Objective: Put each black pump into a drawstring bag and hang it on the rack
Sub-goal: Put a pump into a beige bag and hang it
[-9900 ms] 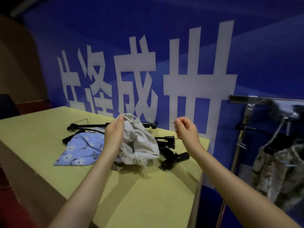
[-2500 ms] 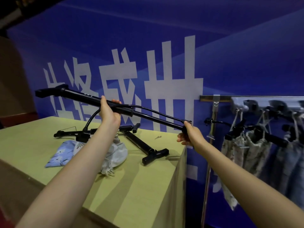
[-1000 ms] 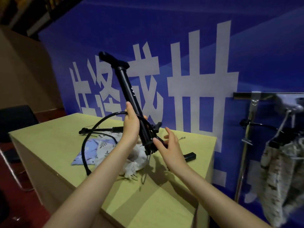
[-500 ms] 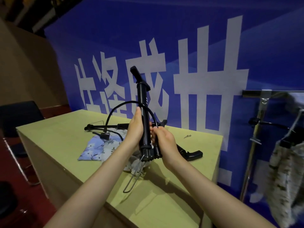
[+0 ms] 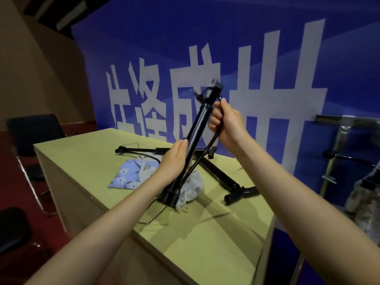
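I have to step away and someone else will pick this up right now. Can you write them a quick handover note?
Left hand grips the barrel of the held black pump, tilted, its lower end over the grey drawstring bag.
Right hand grips the pump's hose near the upper end.
Two more pumps lie crossed on the table, beside a blue floral bag.
Done: some filled bags seem to hang on the rack at the right.
Left: bag the held pump, hang it, then the other two.
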A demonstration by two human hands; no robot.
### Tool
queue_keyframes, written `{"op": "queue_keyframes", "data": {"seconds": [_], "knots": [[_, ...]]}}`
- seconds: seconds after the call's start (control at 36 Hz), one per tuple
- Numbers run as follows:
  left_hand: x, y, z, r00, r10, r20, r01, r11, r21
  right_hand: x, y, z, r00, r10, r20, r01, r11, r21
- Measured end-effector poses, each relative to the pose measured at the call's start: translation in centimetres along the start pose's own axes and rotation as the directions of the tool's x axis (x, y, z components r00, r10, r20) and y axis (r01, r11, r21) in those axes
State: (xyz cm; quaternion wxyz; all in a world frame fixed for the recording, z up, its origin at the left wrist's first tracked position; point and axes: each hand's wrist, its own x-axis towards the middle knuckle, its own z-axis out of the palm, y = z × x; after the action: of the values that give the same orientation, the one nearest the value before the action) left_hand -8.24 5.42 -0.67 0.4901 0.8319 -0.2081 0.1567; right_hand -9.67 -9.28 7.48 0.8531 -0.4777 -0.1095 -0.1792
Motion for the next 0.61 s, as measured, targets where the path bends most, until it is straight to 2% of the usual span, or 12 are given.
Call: {"op": "queue_keyframes", "data": {"seconds": [0.14, 0.25, 0.31, 0.36, 0.42, 0.44, 0.53, 0.61], "knots": [[-0.9, -1.2, 0.3, 0.991, -0.086, 0.105, 0.086, 0.996, 0.000, 0.8, -2.4, 0.1, 0.996, -0.079, 0.031, 0.080, 0.996, -0.040], [-1.2, -1.7, 0.2, 0.978, -0.166, 0.125, 0.180, 0.978, -0.106, 1.2, -4.1, -0.3, 0.993, -0.121, 0.003, 0.118, 0.958, -0.262], [-1.2, -1.9, 0.1, 0.979, -0.163, 0.119, 0.181, 0.970, -0.161, 1.2, -4.5, -1.0, 0.993, -0.121, 0.003, 0.110, 0.887, -0.448], [-1.1, -1.9, 0.0, 0.982, -0.146, 0.117, 0.168, 0.964, -0.205, 1.5, -4.4, -2.1, 0.988, -0.157, 0.003, 0.119, 0.738, -0.664], [-1.0, -1.7, 0.0, 0.985, -0.113, 0.127, 0.138, 0.968, -0.210, 1.9, -4.3, -3.3, 0.983, -0.184, 0.016, 0.127, 0.611, -0.781], [-0.9, -1.6, 0.2, 0.986, -0.098, 0.134, 0.126, 0.968, -0.219, 2.0, -4.3, -3.7, 0.984, -0.179, 0.016, 0.121, 0.595, -0.795], [-0.9, -0.4, 0.8, 0.987, -0.054, 0.149, 0.095, 0.953, -0.286, 2.0, -4.3, -4.5, 0.991, -0.133, 0.009, 0.095, 0.656, -0.749], [-0.8, 1.0, 1.8, 0.991, -0.096, 0.088, 0.122, 0.922, -0.368, 1.8, -4.5, -4.5, 0.988, -0.152, 0.008, 0.118, 0.730, -0.673]]}}
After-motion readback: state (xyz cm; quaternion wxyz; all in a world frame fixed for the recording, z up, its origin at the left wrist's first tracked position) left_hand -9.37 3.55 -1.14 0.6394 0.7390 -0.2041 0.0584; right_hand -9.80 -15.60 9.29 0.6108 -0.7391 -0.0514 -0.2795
